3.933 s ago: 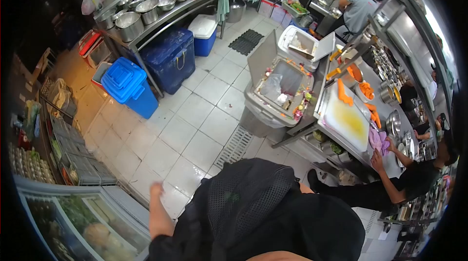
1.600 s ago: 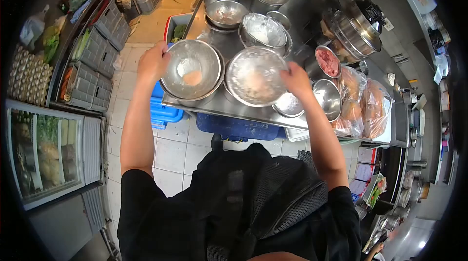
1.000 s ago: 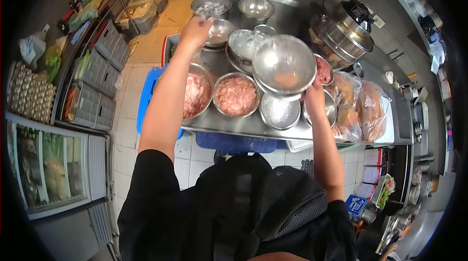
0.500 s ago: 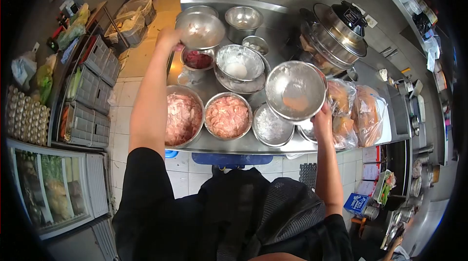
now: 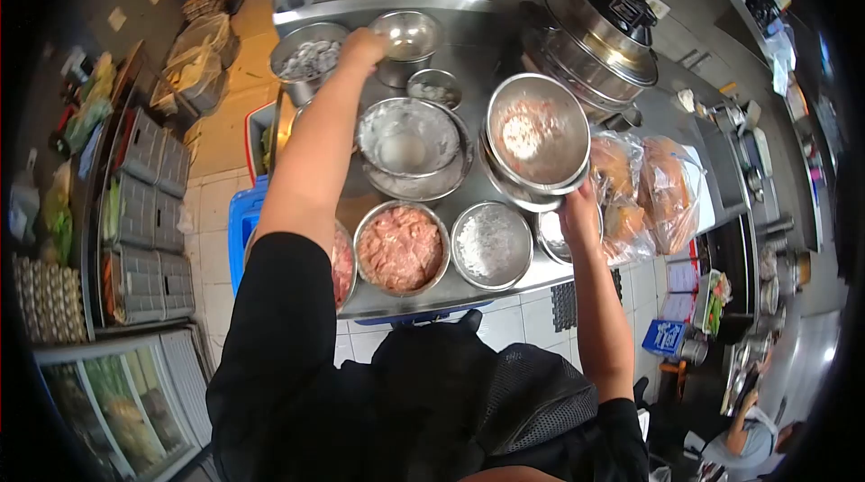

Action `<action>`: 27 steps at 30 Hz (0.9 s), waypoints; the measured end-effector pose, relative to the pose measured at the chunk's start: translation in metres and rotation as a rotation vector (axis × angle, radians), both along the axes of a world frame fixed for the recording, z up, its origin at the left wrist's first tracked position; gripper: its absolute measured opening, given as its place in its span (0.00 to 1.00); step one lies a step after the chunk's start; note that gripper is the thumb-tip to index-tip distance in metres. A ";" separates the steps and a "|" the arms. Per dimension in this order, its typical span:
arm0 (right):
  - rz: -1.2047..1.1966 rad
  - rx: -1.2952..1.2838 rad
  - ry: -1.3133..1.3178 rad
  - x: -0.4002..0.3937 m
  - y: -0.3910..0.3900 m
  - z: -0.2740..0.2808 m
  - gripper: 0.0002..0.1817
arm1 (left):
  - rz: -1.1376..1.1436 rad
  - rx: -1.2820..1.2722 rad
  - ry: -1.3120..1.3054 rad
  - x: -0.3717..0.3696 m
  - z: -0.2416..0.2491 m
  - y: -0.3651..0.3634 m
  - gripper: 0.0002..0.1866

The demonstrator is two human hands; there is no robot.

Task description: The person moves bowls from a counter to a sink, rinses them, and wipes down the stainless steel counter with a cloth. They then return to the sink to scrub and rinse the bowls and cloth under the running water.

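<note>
My left hand reaches to the far side of the table, its fingers closed at the left rim of a shiny metal bowl. That bowl sits over a metal pot. In my right hand is the lower right rim of tilted, stacked metal bowls; the top one has white and reddish residue inside. A flour-dusted bowl lies between my arms. Nearer stand a bowl of raw meat and a bowl of white powder. My left forearm partly hides things on the left.
A bowl of greyish pieces stands at the far left, a small bowl near the middle. Bagged food lies on the right, below a large steamer pot. Another person is at lower right.
The bowl from my left hand now rests in the one held by my right. My left hand has moved to the shiny bowl. The view has shifted, uncovering the greyish pieces.
</note>
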State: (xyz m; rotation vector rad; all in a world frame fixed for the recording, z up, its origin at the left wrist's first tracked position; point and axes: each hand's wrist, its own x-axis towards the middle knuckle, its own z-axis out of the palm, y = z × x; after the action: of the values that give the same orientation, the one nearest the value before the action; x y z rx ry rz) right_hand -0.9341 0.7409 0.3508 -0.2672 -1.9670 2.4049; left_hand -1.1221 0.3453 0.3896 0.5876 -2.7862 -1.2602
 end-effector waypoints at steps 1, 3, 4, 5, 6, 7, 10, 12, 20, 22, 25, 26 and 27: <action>0.002 0.019 -0.034 0.009 0.022 -0.013 0.13 | 0.037 -0.129 -0.003 -0.020 -0.019 -0.010 0.30; -0.032 0.002 -0.038 0.031 0.058 -0.034 0.14 | 0.055 -0.305 0.006 -0.055 -0.049 -0.026 0.27; -0.064 0.063 -0.123 0.048 0.068 -0.031 0.14 | 0.040 -0.351 0.013 -0.065 -0.059 -0.028 0.25; -0.105 -0.015 -0.090 0.063 0.060 -0.018 0.15 | 0.016 -0.342 0.007 -0.078 -0.065 -0.028 0.25; -0.136 0.009 -0.068 0.074 0.066 -0.018 0.16 | 0.015 -0.390 -0.058 -0.089 -0.068 -0.030 0.22; -0.157 0.032 -0.045 0.084 0.070 -0.017 0.17 | 0.022 -0.440 -0.124 -0.096 -0.072 -0.033 0.19; -0.175 0.040 -0.063 0.096 0.070 -0.008 0.17 | 0.115 0.022 -0.012 -0.073 -0.029 -0.020 0.15; -0.172 0.060 -0.055 0.097 0.077 -0.014 0.16 | 0.028 0.093 0.075 -0.084 -0.016 -0.030 0.15; -0.020 0.256 -0.024 0.013 0.031 -0.010 0.15 | -0.493 0.373 0.169 0.004 0.097 0.020 0.16; 0.038 0.228 -0.012 -0.006 0.003 0.001 0.16 | -0.593 0.290 0.054 0.063 0.118 0.057 0.14; 0.138 0.086 0.032 -0.020 -0.019 -0.004 0.17 | -0.689 0.429 0.023 0.075 0.078 0.079 0.20; 0.126 0.071 0.016 -0.021 -0.021 -0.005 0.16 | -0.642 0.364 0.054 0.078 0.073 0.074 0.22; 0.128 0.044 0.000 -0.014 -0.022 -0.004 0.16 | -0.597 0.297 0.083 0.080 0.068 0.069 0.24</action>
State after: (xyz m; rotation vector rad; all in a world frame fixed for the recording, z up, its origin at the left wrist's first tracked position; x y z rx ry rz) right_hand -0.9482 0.7184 0.3466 -0.1442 -2.0956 2.4324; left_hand -1.0418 0.4146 0.4577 -0.3293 -2.8151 -1.7565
